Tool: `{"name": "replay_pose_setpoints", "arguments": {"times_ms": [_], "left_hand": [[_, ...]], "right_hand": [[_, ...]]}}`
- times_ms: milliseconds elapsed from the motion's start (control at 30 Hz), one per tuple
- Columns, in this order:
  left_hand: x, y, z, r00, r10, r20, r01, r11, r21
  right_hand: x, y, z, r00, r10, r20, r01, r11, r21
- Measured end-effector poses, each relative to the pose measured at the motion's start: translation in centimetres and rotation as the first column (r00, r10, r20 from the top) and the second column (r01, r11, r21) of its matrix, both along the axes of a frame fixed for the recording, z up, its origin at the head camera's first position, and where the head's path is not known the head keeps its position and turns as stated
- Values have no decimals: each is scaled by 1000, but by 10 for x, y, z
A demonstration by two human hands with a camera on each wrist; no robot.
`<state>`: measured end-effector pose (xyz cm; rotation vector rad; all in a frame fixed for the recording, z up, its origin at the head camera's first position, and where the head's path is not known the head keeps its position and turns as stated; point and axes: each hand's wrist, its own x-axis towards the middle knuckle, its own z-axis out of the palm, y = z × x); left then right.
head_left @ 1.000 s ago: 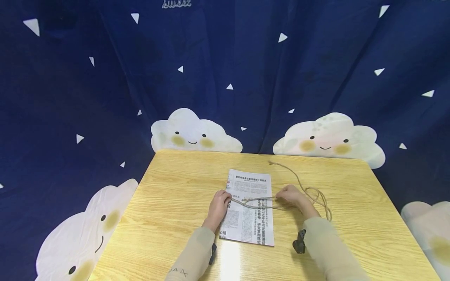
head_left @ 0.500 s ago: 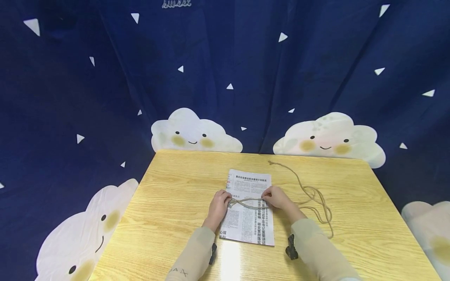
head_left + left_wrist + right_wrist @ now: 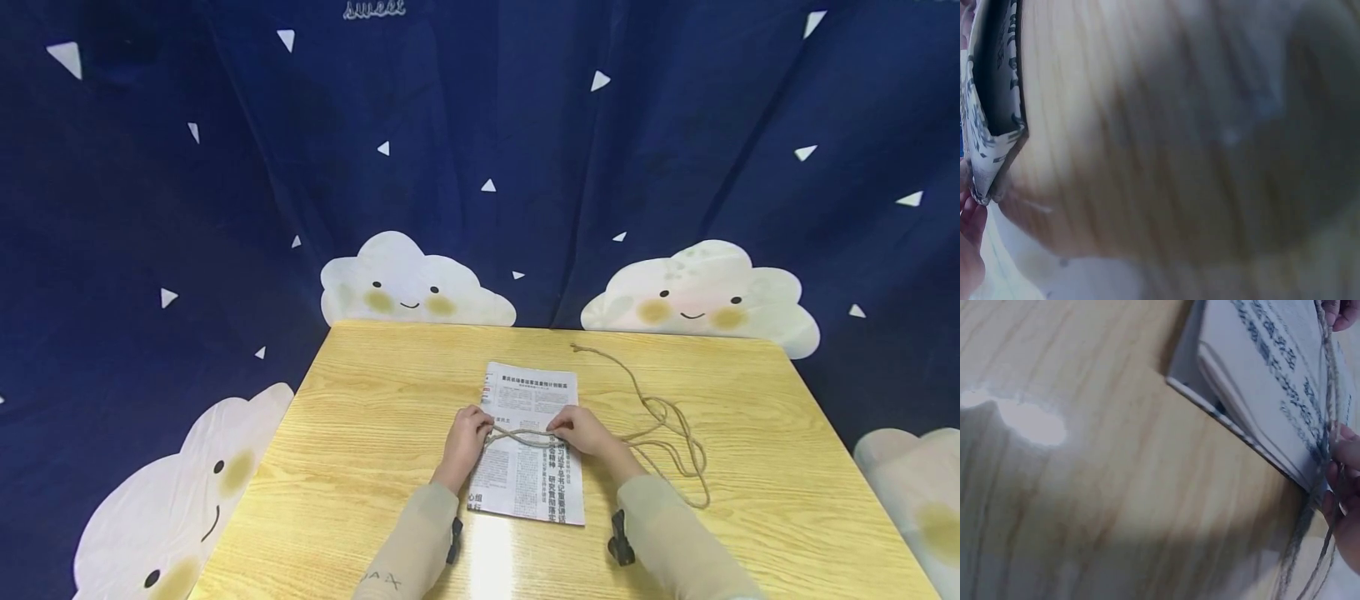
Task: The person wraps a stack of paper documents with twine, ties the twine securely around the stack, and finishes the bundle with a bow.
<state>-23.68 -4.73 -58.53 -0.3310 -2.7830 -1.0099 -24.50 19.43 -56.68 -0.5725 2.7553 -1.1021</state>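
Observation:
A folded newspaper (image 3: 517,483) lies on the wooden table, with a thin tan rope (image 3: 525,436) running across its middle in two crossing strands. My left hand (image 3: 467,437) is at the paper's left edge and pinches the rope there; in the left wrist view its fingers (image 3: 974,219) are beside the folded newspaper edge (image 3: 1004,137). Over the right part of the paper, my right hand (image 3: 587,430) pinches the rope between thumb and fingers. The right wrist view shows the rope (image 3: 1330,369) stretched over the print, passing through the right hand's fingers (image 3: 1347,456).
The rope's slack (image 3: 686,442) lies in loose loops on the table right of the newspaper, its end reaching toward the back edge. A dark blue curtain (image 3: 450,125) with clouds and triangles hangs behind the wooden table (image 3: 375,392). Each wrist carries a small black camera.
My right hand has moved left, from beside the newspaper to over it, drawing the rope along. The slack on the right has shifted toward me. The left hand has stayed at the paper's edge.

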Motion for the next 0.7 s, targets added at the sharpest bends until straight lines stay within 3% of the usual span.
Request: {"name": "replay_pose_setpoints", "arguments": {"times_ms": [200, 500, 600, 700], "left_hand": [[2, 2, -2, 1000, 4, -27, -4, 1000, 3], [4, 6, -3, 995, 37, -96, -39, 999, -24], [4, 6, -2, 995, 26, -94, -28, 999, -20], [5, 6, -1, 997, -8, -73, 7, 1000, -10]], "right_hand": [[5, -5, -8, 998, -62, 0, 61, 997, -48], [6, -2, -13, 993, -90, -79, 85, 994, -73], [4, 6, -11, 983, -149, -111, 139, 986, -89], [1, 19, -5, 959, -254, -128, 244, 966, -86]]}}
